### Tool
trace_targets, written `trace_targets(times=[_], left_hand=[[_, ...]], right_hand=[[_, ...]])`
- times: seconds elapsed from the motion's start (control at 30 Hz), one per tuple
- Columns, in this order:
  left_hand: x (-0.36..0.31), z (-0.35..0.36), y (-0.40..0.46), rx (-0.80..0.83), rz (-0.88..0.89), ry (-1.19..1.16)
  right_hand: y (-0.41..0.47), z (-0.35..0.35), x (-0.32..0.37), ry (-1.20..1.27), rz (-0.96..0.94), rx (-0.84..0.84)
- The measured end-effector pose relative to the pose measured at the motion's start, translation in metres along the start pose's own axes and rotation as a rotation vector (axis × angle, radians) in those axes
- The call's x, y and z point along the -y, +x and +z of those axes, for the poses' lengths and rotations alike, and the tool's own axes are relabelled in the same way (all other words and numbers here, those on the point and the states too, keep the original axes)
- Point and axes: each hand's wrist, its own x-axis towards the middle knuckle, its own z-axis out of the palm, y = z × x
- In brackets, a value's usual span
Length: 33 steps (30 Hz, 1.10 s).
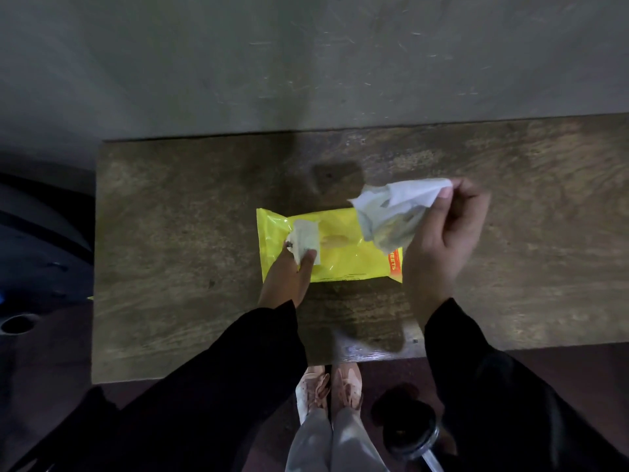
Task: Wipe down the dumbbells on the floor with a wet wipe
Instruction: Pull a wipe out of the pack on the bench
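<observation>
A yellow pack of wet wipes [343,253] lies flat on a wooden table [170,233]. My right hand [446,233] pinches a loose white wet wipe [394,207] by one corner, lifted above the pack's right end. At the pack's left end my left hand [289,277] pinches the white wipe or flap [306,238] that sticks up at the opening. On the floor at the bottom right lies a black dumbbell [408,434], partly hidden by my right sleeve.
The table stands against a pale wall [306,63]. My feet in pink shoes [326,393] stand at the table's near edge. A dark round object [37,253] with a hole lies on the left beside the table.
</observation>
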Motion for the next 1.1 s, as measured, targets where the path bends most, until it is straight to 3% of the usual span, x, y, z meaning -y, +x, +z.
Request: trace_targets(times=[0.23,0.37,0.47,0.73,0.87,0.93,1.1], left_hand=[[0.004,0.005,-0.001,0.037,0.105,-0.075],[0.002,0.012,0.003,0.079,0.264,0.043],[0.0,0.02,0.004,0.162,0.425,0.324],[0.005,0.036,0.009,0.2,0.482,0.741],[0.017,0.035,0.011,0.184,0.54,0.801],[0.017,0.034,0.011,0.203,0.48,0.795],[0.024,0.034,0.013,0.061,0.501,0.777]], right_hand=[[-0.012,-0.025,-0.002,-0.126,0.069,0.034],[-0.036,-0.039,-0.015,-0.304,0.058,0.282],[-0.052,-0.047,-0.023,-0.38,0.079,0.446],[-0.067,-0.034,-0.05,-0.63,-0.242,0.781],[-0.06,-0.013,-0.069,-0.798,-0.466,0.894],[-0.058,-0.002,-0.078,-0.879,-0.494,0.956],[-0.055,0.006,-0.097,-1.063,-0.48,1.014]])
